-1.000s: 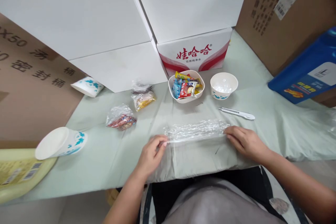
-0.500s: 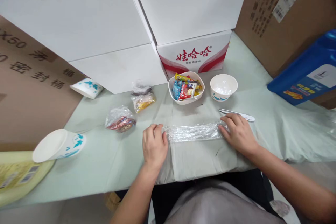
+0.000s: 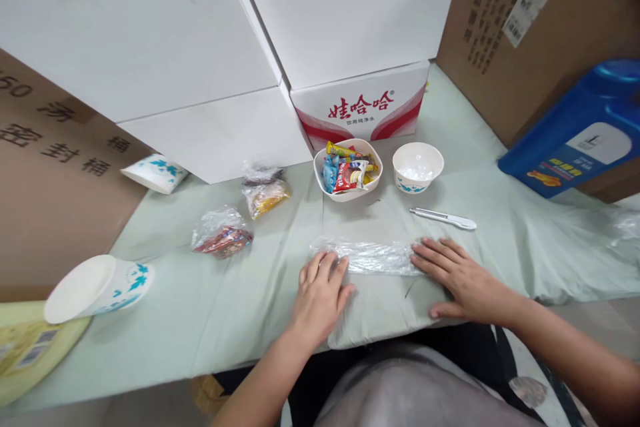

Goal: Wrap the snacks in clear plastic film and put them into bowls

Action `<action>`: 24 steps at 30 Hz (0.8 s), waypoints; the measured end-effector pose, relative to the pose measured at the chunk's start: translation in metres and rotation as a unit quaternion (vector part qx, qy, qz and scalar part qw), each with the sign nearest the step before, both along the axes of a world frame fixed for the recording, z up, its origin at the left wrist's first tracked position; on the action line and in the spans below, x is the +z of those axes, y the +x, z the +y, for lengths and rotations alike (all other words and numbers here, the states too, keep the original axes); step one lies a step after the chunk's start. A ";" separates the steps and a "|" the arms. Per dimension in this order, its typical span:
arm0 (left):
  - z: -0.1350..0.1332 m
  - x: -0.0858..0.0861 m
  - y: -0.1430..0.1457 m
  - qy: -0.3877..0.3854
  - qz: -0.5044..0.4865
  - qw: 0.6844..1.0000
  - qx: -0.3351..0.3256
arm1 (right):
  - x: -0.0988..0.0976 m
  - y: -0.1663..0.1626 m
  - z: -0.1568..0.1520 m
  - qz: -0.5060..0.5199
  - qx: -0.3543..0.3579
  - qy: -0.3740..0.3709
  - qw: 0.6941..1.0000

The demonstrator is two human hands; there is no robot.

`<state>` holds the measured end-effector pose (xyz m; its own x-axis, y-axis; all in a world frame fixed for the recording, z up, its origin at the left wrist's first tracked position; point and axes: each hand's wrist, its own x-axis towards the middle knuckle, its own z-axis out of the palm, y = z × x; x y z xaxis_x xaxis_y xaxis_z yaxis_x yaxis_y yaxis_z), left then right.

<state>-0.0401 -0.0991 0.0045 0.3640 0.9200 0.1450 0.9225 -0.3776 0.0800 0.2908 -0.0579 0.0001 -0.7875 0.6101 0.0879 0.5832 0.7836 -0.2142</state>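
A flat, crinkled strip of clear plastic film (image 3: 383, 258) lies across the cloth in front of me. My left hand (image 3: 323, 293) rests palm down on its left part, fingers spread. At the strip's right end my right hand (image 3: 463, 277) lies flat, fingertips touching the film and thumb apart. Just beyond the right hand is a white utility knife (image 3: 444, 218). Past the film stand a white square bowl (image 3: 345, 197) of wrapped snacks and a round paper bowl (image 3: 418, 180) with clear plastic inside.
To the left are a clear bag with red packets (image 3: 223, 233), a bag with yellow contents (image 3: 267, 199) and a tipped paper bowl (image 3: 107, 290). White boxes (image 3: 360, 107) wall off the back. A blue bottle (image 3: 575, 133) leans at right by a brown carton (image 3: 500, 33).
My left hand has moved right from the film's left end onto the film. The right hand's fingers have straightened and flattened. The view has shifted slightly.
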 end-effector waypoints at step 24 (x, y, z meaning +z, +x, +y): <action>0.042 -0.007 0.031 -0.084 -0.072 0.974 -0.198 | 0.052 -0.075 0.080 0.177 -0.107 -0.122 0.971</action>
<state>-0.0096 -0.0570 -0.0026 0.6827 0.7261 0.0815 0.6810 -0.6728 0.2893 0.2157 0.0218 0.0516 -0.5878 0.7926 0.1620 0.5830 0.5539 -0.5943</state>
